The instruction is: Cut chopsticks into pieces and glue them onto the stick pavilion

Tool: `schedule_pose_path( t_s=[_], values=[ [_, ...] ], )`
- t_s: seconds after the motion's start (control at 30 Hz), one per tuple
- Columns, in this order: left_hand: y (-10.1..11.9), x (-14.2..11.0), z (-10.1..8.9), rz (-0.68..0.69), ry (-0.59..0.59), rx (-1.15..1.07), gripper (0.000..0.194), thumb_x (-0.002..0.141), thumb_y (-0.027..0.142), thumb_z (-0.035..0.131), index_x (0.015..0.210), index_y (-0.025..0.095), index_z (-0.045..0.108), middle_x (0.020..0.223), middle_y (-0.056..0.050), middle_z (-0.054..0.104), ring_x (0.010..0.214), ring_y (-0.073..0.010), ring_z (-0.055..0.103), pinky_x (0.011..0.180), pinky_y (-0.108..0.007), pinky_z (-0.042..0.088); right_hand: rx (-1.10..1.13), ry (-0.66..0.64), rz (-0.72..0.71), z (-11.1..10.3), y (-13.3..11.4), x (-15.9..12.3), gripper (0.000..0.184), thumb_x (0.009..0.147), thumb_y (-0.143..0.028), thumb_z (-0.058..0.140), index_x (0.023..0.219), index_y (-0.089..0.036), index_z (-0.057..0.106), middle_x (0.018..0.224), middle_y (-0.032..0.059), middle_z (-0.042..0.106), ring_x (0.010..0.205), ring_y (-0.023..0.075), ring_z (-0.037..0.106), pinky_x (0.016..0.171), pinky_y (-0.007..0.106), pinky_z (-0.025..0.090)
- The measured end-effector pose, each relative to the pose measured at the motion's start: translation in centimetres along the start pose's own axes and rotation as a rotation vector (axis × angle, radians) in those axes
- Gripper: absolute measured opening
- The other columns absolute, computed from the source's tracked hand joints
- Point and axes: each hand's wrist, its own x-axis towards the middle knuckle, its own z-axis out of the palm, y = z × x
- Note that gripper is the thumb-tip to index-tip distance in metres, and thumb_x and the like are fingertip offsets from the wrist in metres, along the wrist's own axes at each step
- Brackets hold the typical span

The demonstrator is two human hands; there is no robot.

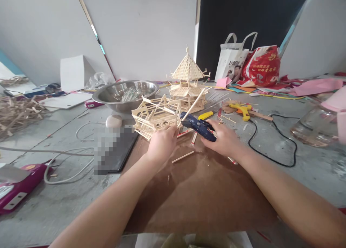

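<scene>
My right hand (pixel 223 138) is wrapped round dark blue cutters (pixel 198 125), whose head points left toward my left hand. A pale wooden stick (pixel 194 104) slants up past the head of the cutters. My left hand (pixel 163 141) is closed at the stick's lower end; its fingertips are partly hidden. Just beyond the left hand stands an open frame of wooden sticks (pixel 146 114). Behind that, a pagoda model of sticks (pixel 187 69) stands upright with a pointed roof. A loose stick (pixel 183 156) lies on the brown board (pixel 205 201) below my hands.
A steel bowl (pixel 108 100) sits at the back left, near a black tablet (pixel 124 150). To the right lies a yellow glue gun (pixel 242 110) with a black cord. A jar of liquid (pixel 310 129) stands far right. A purple power strip (pixel 24 185) lies left.
</scene>
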Motion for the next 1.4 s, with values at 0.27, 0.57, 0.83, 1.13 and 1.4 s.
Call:
schedule_pose_path(
  t_s=[0.27, 0.57, 0.83, 1.13, 1.4],
  values=[
    [-0.3, -0.3, 0.9, 0.054, 0.057, 0.025, 0.021, 0.080, 0.022, 0.036, 0.074, 0.016, 0.055, 0.068, -0.003, 0.058, 0.061, -0.0134, 0.055, 0.052, -0.023, 0.036, -0.026, -0.011, -0.028, 0.4, -0.7, -0.5, 0.055, 0.066, -0.046, 0.049, 0.114, -0.019, 0.042, 0.097, 0.0075, 0.059, 0.087, 0.0227, 0.055, 0.073, 0.032, 0.041],
    [-0.2, -0.3, 0.6, 0.102, -0.021, 0.137, 0.020, 0.079, 0.020, 0.036, 0.082, 0.016, 0.056, 0.075, -0.005, 0.058, 0.068, -0.0159, 0.056, 0.054, -0.024, 0.039, -0.039, -0.049, -0.004, 0.2, -0.8, -0.5, 0.057, 0.067, -0.051, 0.046, 0.115, -0.020, 0.042, 0.098, 0.0074, 0.059, 0.087, 0.0227, 0.055, 0.073, 0.033, 0.040],
    [-0.1, -0.4, 0.5, 0.110, -0.053, 0.163, 0.018, 0.076, 0.019, 0.038, 0.083, 0.016, 0.055, 0.075, -0.005, 0.057, 0.067, -0.0169, 0.056, 0.051, -0.025, 0.038, -0.061, -0.066, 0.001, -0.1, -1.1, -0.6, 0.057, 0.068, -0.052, 0.044, 0.115, -0.019, 0.042, 0.099, 0.0071, 0.060, 0.088, 0.0228, 0.055, 0.072, 0.033, 0.041],
    [0.2, -0.4, 0.3, 0.076, -0.107, 0.148, 0.020, 0.078, 0.019, 0.036, 0.085, 0.016, 0.054, 0.080, -0.006, 0.057, 0.071, -0.0165, 0.056, 0.056, -0.024, 0.040, -0.095, -0.055, 0.001, -0.1, -1.3, -0.6, 0.050, 0.070, -0.047, 0.045, 0.113, -0.021, 0.043, 0.096, 0.0055, 0.061, 0.086, 0.0212, 0.056, 0.069, 0.030, 0.041],
    [0.5, -0.4, 0.2, 0.072, -0.135, 0.127, 0.021, 0.079, 0.019, 0.034, 0.084, 0.014, 0.054, 0.077, -0.007, 0.058, 0.068, -0.0168, 0.057, 0.055, -0.025, 0.040, -0.137, -0.097, -0.002, 0.4, -1.3, -0.5, 0.048, 0.070, -0.023, 0.044, 0.116, -0.010, 0.040, 0.101, 0.0128, 0.057, 0.092, 0.0240, 0.051, 0.076, 0.033, 0.038]
  ],
)
